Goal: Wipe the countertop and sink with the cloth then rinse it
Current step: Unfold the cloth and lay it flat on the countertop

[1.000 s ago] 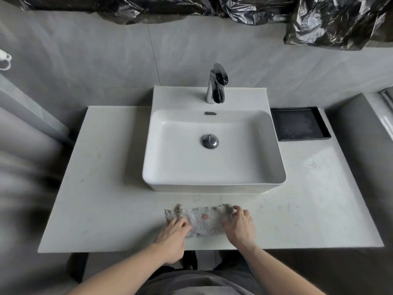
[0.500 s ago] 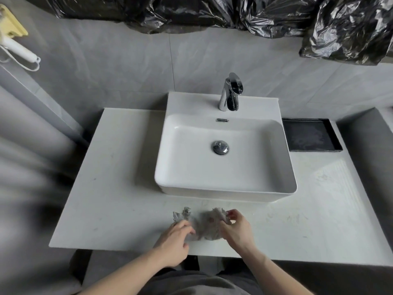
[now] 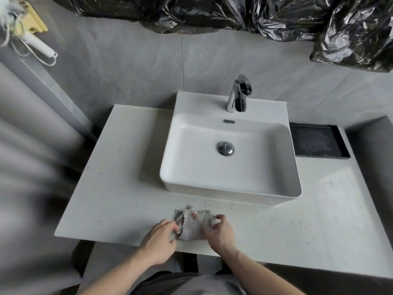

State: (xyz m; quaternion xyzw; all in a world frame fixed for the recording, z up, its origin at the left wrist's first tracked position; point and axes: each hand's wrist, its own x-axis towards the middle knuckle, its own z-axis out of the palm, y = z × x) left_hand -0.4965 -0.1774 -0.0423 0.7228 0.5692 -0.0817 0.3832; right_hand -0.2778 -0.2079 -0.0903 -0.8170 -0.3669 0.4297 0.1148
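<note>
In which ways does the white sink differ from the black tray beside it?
The sink is white and glossy; the tray is black and dull. The sink is deep and much larger; the tray is shallow and small. The sink has a metal drain; the tray shows none. Both are rectangular and stand on the countertop.

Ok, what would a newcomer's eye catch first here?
The white sink with its chrome faucet dominates the middle of the countertop. In front of it both hands, left hand and right hand, bunch a grey cloth. Black plastic bags hang along the top.
</note>
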